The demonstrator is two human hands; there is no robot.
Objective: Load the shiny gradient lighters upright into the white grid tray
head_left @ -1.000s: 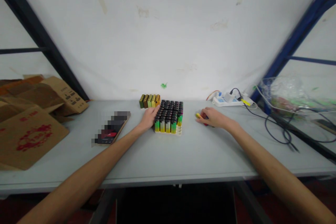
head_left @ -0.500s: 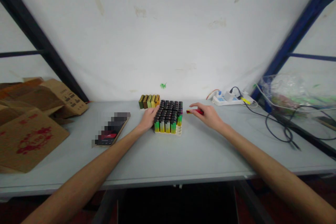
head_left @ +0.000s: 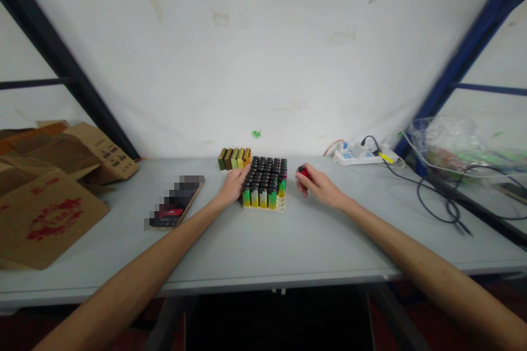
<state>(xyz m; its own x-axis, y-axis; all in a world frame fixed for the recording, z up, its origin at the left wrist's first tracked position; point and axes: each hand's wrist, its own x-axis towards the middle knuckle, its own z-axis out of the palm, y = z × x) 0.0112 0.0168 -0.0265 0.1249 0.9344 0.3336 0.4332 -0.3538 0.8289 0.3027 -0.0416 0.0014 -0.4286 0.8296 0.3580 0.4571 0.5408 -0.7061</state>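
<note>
Upright lighters (head_left: 263,181) with black tops and green, yellow and silver bodies stand packed in rows in a pale tray (head_left: 281,208). Bare slots of the tray show at its front right corner. My left hand (head_left: 231,186) grips the left side of this block, its fingertips partly hidden by the lighters. To the right of the tray, and apart from it, my right hand (head_left: 321,186) is closed around a red lighter (head_left: 303,170). That lighter is upright with its dark top upward, and my fingers hide most of its body.
Behind and left of the tray stands a block of green, brown and yellow lighters (head_left: 234,159). A phone (head_left: 181,203) lies at left, near cardboard boxes (head_left: 61,214). A power strip (head_left: 356,156), black cable (head_left: 450,211) and plastic bag (head_left: 448,140) occupy the right.
My right hand has turned the red lighter from lying sideways to upright, and its fingers have curled in around it. My left hand and the tray stay in place.
</note>
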